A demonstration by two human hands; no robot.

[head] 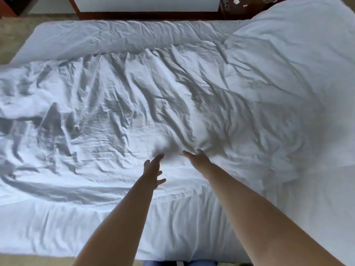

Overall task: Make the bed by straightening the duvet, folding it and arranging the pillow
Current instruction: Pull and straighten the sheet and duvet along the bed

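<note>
A white, heavily wrinkled duvet (119,104) lies spread across the bed, bunched into deep folds on the left and middle. At the right a thicker white mass of bedding (288,60) rises toward the upper right corner; I cannot tell whether it is a pillow or folded duvet. Both my arms reach forward over the near edge. My left hand (153,169) hovers just above the cloth with its fingers spread, holding nothing. My right hand (197,159) rests flat on the duvet close beside it, fingers extended.
The far side of the bed (115,33) shows a smoother white band of sheet. Beyond it runs a dark wooden frame (146,15). Beige carpet (13,35) lies at the upper left. A blue object (180,263) peeks in at the bottom edge.
</note>
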